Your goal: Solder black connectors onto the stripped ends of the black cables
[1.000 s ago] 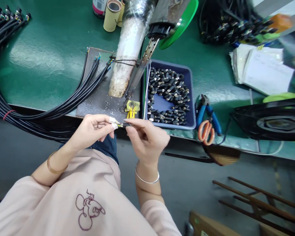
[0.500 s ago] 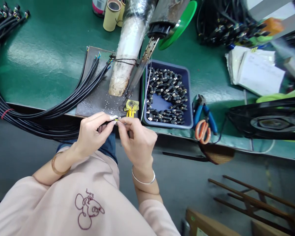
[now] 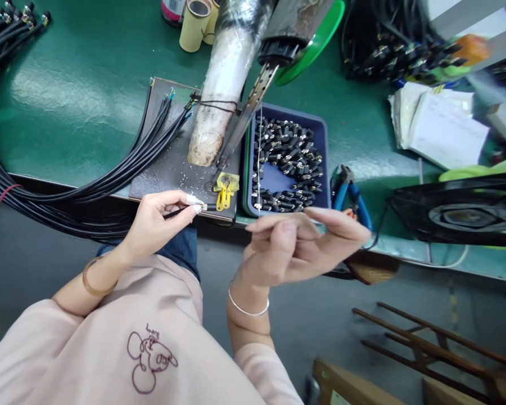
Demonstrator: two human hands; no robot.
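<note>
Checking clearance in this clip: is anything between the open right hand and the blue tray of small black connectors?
Nothing visible blocks it. The right hand hangs open just before the blue plastic tray of small black connectors; only the bench edge lies between.

Seen from my head-worn camera, looking forward and steeply down, close over my lap, my hands and the near edge of the green workbench (image 3: 88, 101).

My right hand (image 3: 295, 244) is blurring and hiding the pliers' (image 3: 349, 191) handles; the fan (image 3: 468, 211) is running off the right edge.
</note>
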